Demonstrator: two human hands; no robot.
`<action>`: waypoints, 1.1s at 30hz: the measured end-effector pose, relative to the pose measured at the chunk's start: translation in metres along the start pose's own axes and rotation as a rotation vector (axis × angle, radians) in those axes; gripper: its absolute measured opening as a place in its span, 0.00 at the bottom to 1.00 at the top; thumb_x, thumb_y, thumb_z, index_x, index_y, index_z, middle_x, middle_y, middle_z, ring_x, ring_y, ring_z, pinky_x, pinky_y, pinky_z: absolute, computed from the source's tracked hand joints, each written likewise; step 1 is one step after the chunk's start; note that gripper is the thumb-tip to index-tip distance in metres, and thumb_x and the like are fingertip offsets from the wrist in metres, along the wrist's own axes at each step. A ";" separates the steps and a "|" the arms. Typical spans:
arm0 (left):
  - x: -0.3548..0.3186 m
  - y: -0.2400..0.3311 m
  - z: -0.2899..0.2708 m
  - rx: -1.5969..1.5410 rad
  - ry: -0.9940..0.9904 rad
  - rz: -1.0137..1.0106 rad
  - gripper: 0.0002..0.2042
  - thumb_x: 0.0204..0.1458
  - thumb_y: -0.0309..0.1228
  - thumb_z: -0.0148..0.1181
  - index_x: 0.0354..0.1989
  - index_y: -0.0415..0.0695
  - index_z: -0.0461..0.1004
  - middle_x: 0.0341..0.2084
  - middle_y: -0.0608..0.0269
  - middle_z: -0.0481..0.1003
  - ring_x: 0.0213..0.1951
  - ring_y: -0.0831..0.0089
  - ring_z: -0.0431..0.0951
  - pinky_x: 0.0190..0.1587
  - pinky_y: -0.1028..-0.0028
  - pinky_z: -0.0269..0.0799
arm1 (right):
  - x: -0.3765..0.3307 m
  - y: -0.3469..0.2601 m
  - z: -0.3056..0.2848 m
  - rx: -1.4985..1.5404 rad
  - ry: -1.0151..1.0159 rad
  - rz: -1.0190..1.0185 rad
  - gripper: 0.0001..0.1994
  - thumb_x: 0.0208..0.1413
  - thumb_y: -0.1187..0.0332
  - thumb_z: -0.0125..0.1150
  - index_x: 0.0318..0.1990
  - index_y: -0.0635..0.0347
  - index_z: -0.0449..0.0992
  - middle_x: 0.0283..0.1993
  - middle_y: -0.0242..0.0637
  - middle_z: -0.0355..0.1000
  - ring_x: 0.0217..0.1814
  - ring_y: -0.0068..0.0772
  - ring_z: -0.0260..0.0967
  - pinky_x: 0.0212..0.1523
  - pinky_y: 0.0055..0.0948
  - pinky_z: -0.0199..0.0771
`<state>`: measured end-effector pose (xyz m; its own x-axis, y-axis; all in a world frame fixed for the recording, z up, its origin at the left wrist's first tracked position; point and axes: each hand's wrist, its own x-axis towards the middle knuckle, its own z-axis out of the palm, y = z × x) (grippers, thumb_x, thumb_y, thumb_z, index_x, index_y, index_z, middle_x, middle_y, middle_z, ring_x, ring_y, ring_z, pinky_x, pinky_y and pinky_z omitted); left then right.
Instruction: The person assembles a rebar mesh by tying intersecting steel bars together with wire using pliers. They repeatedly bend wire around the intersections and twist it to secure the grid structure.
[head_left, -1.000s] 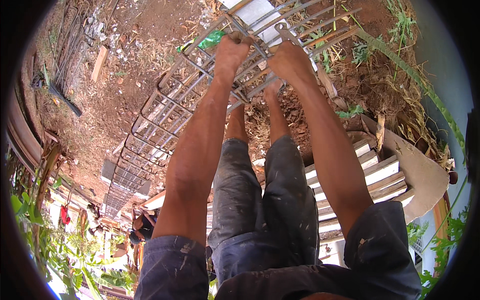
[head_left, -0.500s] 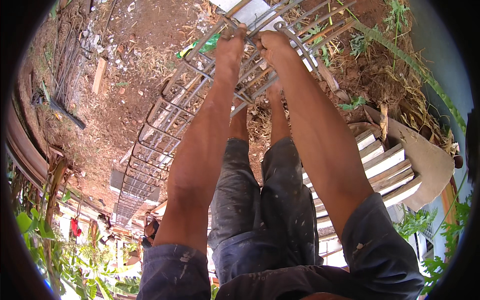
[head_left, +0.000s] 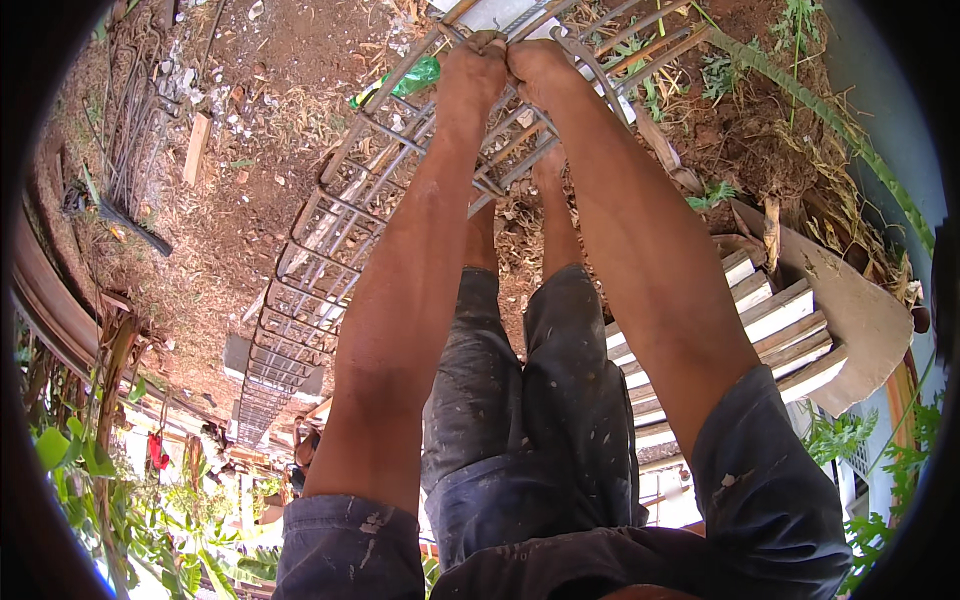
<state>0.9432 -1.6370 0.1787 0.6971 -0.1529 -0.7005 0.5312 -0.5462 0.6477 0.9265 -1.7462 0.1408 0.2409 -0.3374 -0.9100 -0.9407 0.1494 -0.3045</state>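
Note:
A long cage of steel reinforcing bars [head_left: 345, 208] runs from the top centre down to the lower left, with square stirrups spaced along it. My left hand [head_left: 474, 72] is closed over a crossing of bars near the cage's near end, its fingers bunched together. Right against it, my right hand [head_left: 538, 70] is curled at the same crossing. A thin piece of wire sticks up just above the hands. What the fingers of either hand pinch is hidden. Beside my right hand, a bent steel bar [head_left: 594, 72] with a hooked end crosses the cage.
A green plastic bottle [head_left: 418, 76] lies behind the cage. Loose steel rods [head_left: 125, 130] and a wood offcut [head_left: 197, 148] lie on the dirt at left. Stacked wood strips [head_left: 780, 325] and a bent board [head_left: 855, 320] are at right. A pale block [head_left: 236, 355] sits by the cage's far part.
My left hand has turned and moved slightly right, closing up against my right hand. My right hand has shifted slightly up. The view has moved a little.

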 end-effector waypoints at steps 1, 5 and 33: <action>-0.006 0.004 -0.002 -0.082 0.013 -0.052 0.19 0.55 0.42 0.54 0.49 0.44 0.76 0.42 0.40 0.77 0.47 0.51 0.76 0.53 0.62 0.67 | -0.006 0.003 -0.003 -0.162 0.005 -0.074 0.06 0.54 0.70 0.55 0.29 0.61 0.77 0.24 0.37 0.72 0.23 0.32 0.69 0.23 0.36 0.69; -0.016 -0.005 -0.012 -0.255 0.104 -0.090 0.16 0.53 0.38 0.62 0.39 0.35 0.79 0.32 0.46 0.79 0.35 0.60 0.78 0.43 0.66 0.71 | -0.052 0.011 -0.013 -0.510 0.149 -0.346 0.10 0.46 0.69 0.59 0.36 0.59 0.81 0.34 0.46 0.77 0.36 0.43 0.75 0.40 0.38 0.74; -0.052 -0.020 -0.038 0.313 -0.001 0.681 0.09 0.49 0.23 0.61 0.39 0.41 0.80 0.35 0.56 0.77 0.38 0.58 0.75 0.43 0.66 0.71 | -0.056 -0.023 -0.041 -0.467 -0.426 -0.405 0.21 0.50 0.52 0.60 0.33 0.66 0.80 0.27 0.48 0.75 0.29 0.39 0.71 0.35 0.35 0.70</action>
<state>0.9145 -1.5871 0.2140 0.8219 -0.5419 -0.1753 -0.1797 -0.5387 0.8231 0.9250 -1.7687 0.2098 0.5719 0.1213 -0.8113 -0.7396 -0.3514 -0.5740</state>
